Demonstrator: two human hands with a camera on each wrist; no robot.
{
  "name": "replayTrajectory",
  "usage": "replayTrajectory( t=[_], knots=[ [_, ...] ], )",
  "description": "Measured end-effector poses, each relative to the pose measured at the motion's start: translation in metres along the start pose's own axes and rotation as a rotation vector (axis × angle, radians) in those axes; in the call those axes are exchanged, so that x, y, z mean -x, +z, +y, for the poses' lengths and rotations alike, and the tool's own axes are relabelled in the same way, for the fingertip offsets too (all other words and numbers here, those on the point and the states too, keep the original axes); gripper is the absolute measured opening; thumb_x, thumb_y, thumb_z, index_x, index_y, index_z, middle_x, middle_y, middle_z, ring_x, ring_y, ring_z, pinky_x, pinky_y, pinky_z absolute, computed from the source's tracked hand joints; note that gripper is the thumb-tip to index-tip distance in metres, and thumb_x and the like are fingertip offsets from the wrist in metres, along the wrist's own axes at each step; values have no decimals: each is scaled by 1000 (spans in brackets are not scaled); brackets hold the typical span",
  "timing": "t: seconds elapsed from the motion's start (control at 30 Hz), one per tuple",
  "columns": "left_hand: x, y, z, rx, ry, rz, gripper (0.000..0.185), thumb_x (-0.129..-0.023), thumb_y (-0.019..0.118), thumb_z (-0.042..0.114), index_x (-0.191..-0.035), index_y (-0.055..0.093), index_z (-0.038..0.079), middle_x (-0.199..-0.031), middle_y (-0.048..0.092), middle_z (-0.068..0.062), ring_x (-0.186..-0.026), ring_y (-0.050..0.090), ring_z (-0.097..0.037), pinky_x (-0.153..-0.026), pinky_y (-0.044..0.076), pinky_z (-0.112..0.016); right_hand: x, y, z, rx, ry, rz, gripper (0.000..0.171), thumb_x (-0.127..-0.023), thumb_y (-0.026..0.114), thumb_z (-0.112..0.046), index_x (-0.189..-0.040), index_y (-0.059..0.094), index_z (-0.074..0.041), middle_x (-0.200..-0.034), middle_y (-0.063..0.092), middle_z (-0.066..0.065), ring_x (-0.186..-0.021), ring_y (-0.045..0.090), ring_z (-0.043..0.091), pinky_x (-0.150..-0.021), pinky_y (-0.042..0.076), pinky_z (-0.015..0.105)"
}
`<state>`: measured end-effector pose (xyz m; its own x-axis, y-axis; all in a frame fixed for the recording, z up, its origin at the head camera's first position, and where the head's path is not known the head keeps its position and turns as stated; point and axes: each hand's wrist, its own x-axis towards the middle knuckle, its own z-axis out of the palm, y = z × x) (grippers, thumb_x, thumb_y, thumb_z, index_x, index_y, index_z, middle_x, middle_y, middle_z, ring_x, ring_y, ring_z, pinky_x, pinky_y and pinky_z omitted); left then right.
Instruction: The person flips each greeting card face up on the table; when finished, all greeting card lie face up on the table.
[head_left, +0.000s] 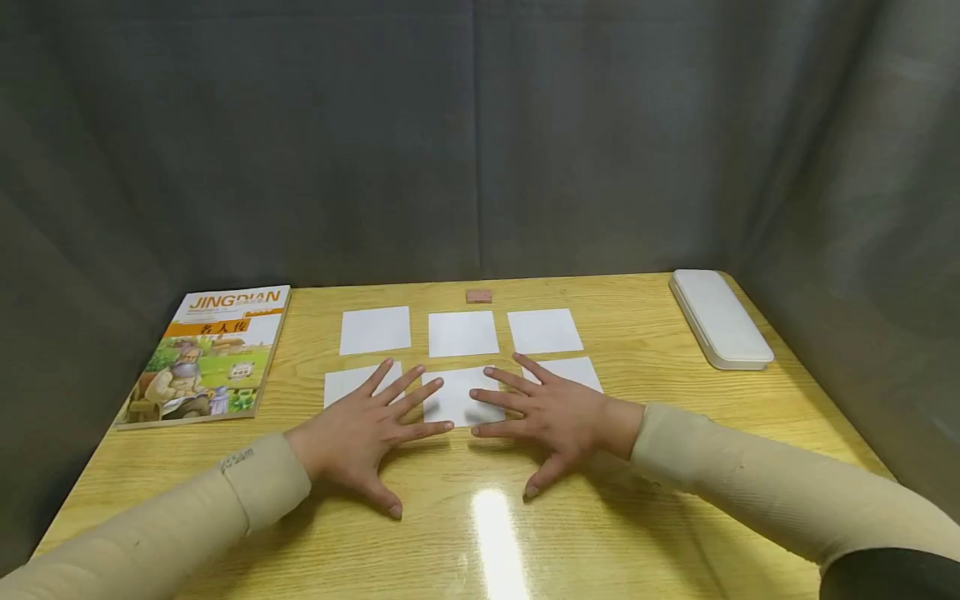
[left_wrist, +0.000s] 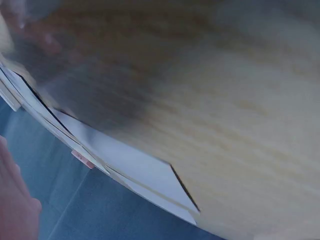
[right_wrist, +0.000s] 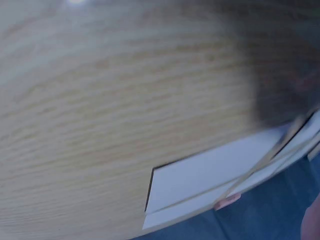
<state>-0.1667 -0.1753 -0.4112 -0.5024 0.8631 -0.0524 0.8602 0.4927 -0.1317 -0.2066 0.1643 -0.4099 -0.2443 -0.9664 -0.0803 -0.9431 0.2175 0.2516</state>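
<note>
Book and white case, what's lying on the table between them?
In the head view, six white cards in two rows, with a small reddish block just beyond the far row.

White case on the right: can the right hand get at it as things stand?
Probably yes: the right hand holds nothing, and nothing upright stands between it and the white case across the tabletop.

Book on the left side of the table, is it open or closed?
Closed: the book lies flat on the table, its illustrated cover facing up and no inside pages spread open.
</note>
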Motion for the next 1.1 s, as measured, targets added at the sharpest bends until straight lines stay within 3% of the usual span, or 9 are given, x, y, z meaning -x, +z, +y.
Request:
replayTrajectory(
  t=[0.23,0.47,0.6,0.73,0.87,1.03,1.1],
  knots=[
    [-10,-9,-15,-57,-16,21,114,-71,47,99,-164,31,34,-172,8,-14,-157,4,-40,-122,-6,-61,7,0,18,-18,57,106,99,-84,48,-89,-161,41,-28,-169,26,10,-156,13,39,-122,7,64],
    [-34,-25,-32,-94,-81,44,111,-75,55,93,-165,28,34,-172,4,-14,-157,-5,-35,-123,-6,-60,13,-2,37,-97,145,158,90,-87,62,-77,-158,46,-25,-167,27,14,-154,16,41,-121,12,64],
    [-53,-31,-40,-85,-117,49,108,-77,55,91,-165,26,36,-173,1,-12,-158,-2,-34,-123,-4,-60,17,-6,47,-136,191,172,88,-87,67,-71,-158,46,-23,-168,24,15,-155,13,42,-120,16,65],
    [-78,-37,-48,-28,-126,90,107,-79,58,88,-165,26,32,-174,-1,-8,-158,2,-35,-123,0,-62,22,-11,60,-234,295,197,88,-90,68,-66,-160,42,-19,-169,19,17,-155,9,44,-119,18,67],
    [-103,-41,-52,69,-164,109,107,-82,57,86,-167,22,30,-173,7,-4,-158,2,-34,-123,-1,-61,30,-13,75,-390,457,258,87,-95,62,-65,-161,36,-15,-170,14,17,-155,6,44,-118,18,70],
    [-130,-42,-52,258,-251,88,103,-88,54,82,-168,9,34,-173,4,-7,-158,-3,-30,-125,-3,-55,43,-11,91,-638,697,375,80,-102,59,-53,-163,30,-12,-171,9,17,-155,5,43,-115,18,74],
    [-139,-41,-52,386,-284,94,101,-91,56,77,-167,6,34,-173,0,-8,-158,-4,-28,-125,-2,-53,46,-11,97,-750,775,428,74,-105,57,-43,-164,28,-10,-170,9,19,-155,8,43,-115,21,73]
  ],
)
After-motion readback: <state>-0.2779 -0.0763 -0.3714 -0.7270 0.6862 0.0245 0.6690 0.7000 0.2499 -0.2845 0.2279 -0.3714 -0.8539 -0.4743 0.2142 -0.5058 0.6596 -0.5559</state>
